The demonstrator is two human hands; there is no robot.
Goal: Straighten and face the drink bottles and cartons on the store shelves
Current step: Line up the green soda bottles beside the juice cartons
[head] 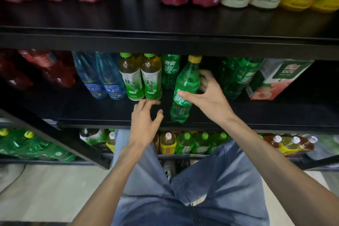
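On the middle shelf [110, 113], right hand [207, 97] grips green bottle [185, 86].

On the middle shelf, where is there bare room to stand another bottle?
Bare shelf lies in front of the blue water bottles, left of the left hand. More lies right of the right hand, in front of the juice carton. The back row is crowded.
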